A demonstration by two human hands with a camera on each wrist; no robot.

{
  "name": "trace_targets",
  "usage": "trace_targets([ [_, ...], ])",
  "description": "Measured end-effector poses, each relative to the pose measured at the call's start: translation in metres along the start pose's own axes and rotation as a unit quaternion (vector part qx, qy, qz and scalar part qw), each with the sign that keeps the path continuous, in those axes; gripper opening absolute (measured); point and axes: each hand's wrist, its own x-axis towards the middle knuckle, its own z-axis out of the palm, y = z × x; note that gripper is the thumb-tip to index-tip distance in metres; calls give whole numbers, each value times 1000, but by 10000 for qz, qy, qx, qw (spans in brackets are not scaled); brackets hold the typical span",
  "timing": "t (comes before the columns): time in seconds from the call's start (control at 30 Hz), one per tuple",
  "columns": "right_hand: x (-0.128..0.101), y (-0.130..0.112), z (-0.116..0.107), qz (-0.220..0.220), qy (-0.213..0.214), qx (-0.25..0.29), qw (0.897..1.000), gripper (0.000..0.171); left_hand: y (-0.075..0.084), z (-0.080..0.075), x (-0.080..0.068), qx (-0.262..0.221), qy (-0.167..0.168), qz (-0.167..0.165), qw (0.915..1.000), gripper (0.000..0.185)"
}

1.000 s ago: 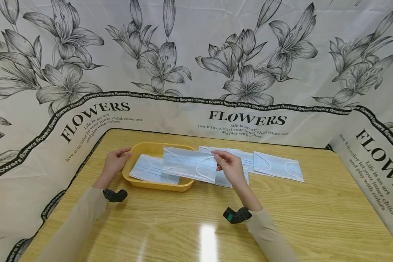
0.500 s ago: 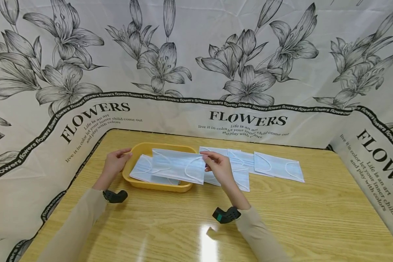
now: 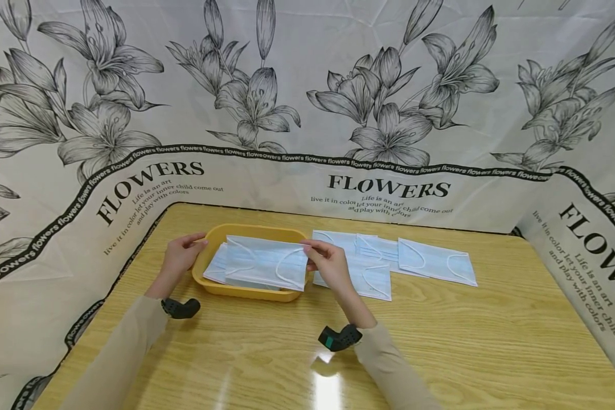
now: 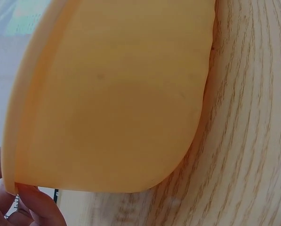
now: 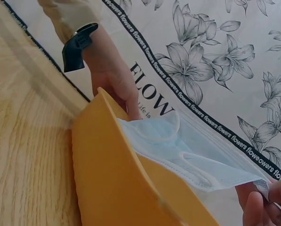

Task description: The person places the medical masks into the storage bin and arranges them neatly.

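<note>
The backdrop cloth (image 3: 307, 114) reads "FLOWERS" and "Life is an art".

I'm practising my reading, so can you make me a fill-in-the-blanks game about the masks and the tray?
1. The right hand pinches a ____ over the tray.
2. The tray's colour is ____.
3. The left hand holds the tray's ____.
4. The table is made of ____.

Missing words: mask; yellow; rim; wood
</note>
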Motion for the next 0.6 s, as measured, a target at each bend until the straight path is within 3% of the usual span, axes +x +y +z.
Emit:
trace_targets([
  [0.6,6,1,23,256,-32,-55,9997,23,0,1,-1,-81,86,19,9999,41],
])
